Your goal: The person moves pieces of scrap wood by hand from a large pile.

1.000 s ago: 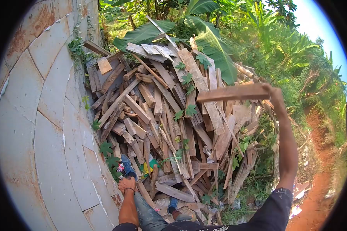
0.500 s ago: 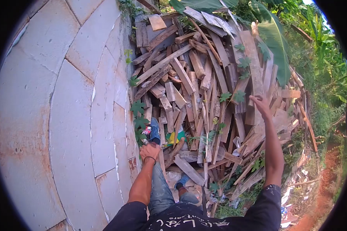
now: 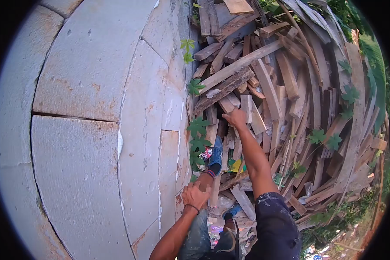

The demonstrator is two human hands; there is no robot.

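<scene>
My right hand (image 3: 237,118) reaches down to the pile of wood pieces (image 3: 286,104), at the end of a short block near the pile's left side. Its fingers are bent over the wood, and whether they grip it cannot be made out. My left hand (image 3: 195,196) rests on my raised leg, just below the knee, with its fingers spread. My foot in a blue shoe (image 3: 216,152) stands on the wood beside green leaves (image 3: 198,125). A long, dark, rough plank (image 3: 223,91) lies above my right hand.
A wall of grey panels (image 3: 78,164) rises along the left. Another blue shoe (image 3: 233,211) is low in the pile, near a loose plank (image 3: 243,203). Long boards (image 3: 355,108) lean at the right, with a large green leaf (image 3: 379,73) beyond.
My right hand has moved from the boards on the right down and left to the short blocks. The view has turned left and come closer to the wall; my left hand stays on the leg.
</scene>
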